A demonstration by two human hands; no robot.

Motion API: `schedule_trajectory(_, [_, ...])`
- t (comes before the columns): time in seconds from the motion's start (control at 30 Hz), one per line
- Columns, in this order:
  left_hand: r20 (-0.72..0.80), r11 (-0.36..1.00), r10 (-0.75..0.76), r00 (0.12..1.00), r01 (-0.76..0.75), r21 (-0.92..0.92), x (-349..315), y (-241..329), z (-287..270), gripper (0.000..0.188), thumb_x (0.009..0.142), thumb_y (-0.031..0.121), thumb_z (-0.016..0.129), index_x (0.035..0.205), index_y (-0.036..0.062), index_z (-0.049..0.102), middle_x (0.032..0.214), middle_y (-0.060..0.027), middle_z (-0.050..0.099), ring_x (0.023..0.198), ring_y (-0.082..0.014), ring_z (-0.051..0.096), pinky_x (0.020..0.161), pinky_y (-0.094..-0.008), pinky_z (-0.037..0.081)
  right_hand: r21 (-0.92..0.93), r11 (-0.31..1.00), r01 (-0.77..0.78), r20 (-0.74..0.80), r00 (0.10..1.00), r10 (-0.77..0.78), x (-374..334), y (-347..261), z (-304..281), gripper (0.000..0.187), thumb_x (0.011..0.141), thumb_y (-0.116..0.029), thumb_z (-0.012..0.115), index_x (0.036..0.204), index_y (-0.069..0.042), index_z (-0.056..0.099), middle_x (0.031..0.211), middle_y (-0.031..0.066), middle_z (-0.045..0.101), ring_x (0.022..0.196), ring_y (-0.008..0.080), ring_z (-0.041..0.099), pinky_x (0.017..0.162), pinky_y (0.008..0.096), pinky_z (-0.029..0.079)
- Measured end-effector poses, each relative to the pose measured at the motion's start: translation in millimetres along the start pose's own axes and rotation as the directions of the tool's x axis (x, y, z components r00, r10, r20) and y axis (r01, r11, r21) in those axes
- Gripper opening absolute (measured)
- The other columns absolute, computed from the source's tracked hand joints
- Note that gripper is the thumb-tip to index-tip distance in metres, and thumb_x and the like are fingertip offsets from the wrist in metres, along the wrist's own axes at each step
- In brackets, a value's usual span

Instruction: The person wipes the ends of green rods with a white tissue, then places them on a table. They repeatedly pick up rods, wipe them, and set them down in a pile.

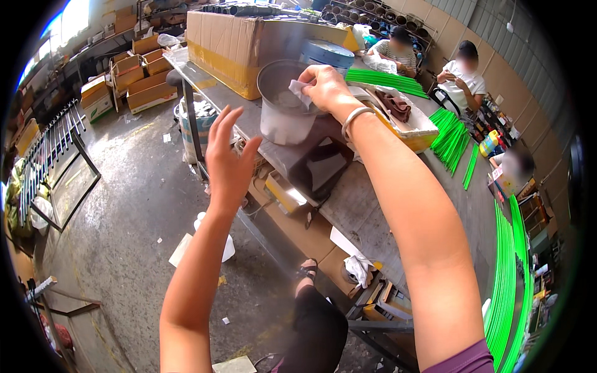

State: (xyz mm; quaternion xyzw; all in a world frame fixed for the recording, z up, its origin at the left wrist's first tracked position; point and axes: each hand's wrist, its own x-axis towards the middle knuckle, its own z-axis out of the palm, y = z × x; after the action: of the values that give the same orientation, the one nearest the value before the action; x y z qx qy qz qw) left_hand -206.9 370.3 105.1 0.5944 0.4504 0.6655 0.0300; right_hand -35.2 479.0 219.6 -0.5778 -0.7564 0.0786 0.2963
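My right hand (329,90), a pale bangle at its wrist, pinches a small white piece of paper or cloth (298,92) over the mouth of a translucent plastic tub (285,126). White pieces show dimly through the tub's wall. My left hand (229,155) is raised to the left of the tub, off the table's edge, fingers apart and holding nothing. Beside the tub on the table lies a dark, shiny sheet or bag (321,163). A blue bucket (329,55) stands just behind my right hand.
A large cardboard box (224,53) sits on the far table end. A white foam tray (418,133) holds a brown cloth (393,104). Bundles of green rods (449,140) lie along the right. Other people sit across the table. Open cartons (149,87) and a metal rack (53,152) stand left.
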Motion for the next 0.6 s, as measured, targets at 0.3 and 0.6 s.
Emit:
schedule_trajectory(0.3, [0.089,0.921,-0.384,0.919,0.374,0.109,-183,1,-120,0.044,0.07,-0.004,0.066,0.112,0.0018,0.054,0.123,-0.0167,0.054,0.117,-0.0322,0.049,0.099,-0.0398,0.037,0.513,0.835,-0.199,0.007,0.974,0.227,3,-13,-3,0.012,0.078,0.005,0.06,0.089,0.002,0.065,0.083,0.0091,0.065,0.068,0.0118,0.064,0.058,0.0217,0.052])
schedule_trajectory(0.6, [0.284,0.693,-0.712,0.643,0.577,0.432,-363,26,-222,0.036,0.066,-0.001,0.069,0.101,0.0016,0.057,0.114,-0.0178,0.056,0.109,-0.0347,0.053,0.094,-0.0396,0.041,-0.07,0.996,0.05,-0.184,0.981,-0.062,-8,-9,3,0.007,0.075,-0.013,0.07,0.082,-0.01,0.068,0.083,0.0099,0.069,0.08,0.0238,0.066,0.072,0.0346,0.051])
